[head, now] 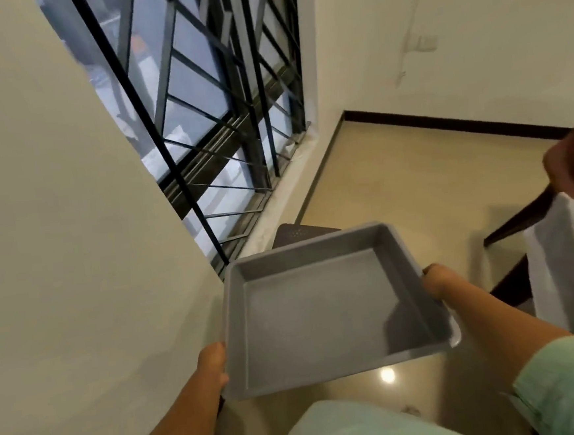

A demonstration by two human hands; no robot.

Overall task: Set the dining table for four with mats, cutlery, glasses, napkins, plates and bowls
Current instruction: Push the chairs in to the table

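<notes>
an empty grey plastic tray point(324, 312) is held level at waist height over a glossy beige floor point(413, 180). its left edge is gripped by the left hand point(212, 365), its right edge by the right hand point(436, 282). a barred window point(221, 95) is seen ahead.

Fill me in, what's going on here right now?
A person carries an empty grey tray with both hands: the left hand grips its near-left corner, the right hand its right edge. They stand by a barred window. No dining table or tableware is in view.
</notes>
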